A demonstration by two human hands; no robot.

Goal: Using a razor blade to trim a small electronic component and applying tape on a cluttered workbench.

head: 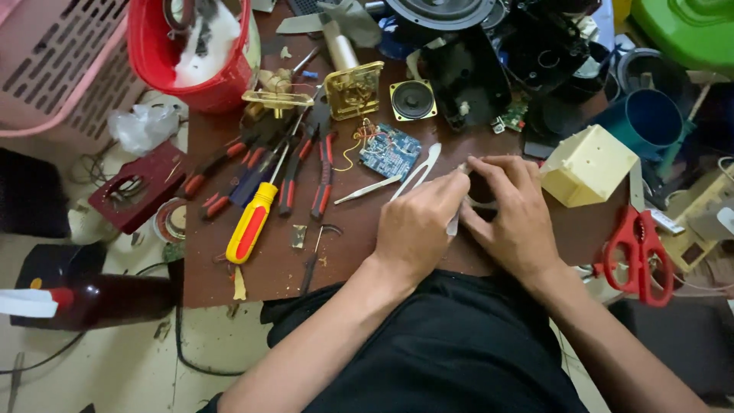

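Both hands meet over the middle of the brown tabletop (229,268), just ahead of the person's lap. The left hand (417,229) is closed in a pinch grip on a thin pale strip (453,223), whose long axis runs up and away from the body, tilted slightly right. The right hand (511,218) lies touching it from the right, fingers curled around a small dark part (482,187) that is mostly hidden. Both wrists angle inward. White tweezers (419,172) lie just beyond the left knuckles; red scissors (638,252) sit well apart to the right.
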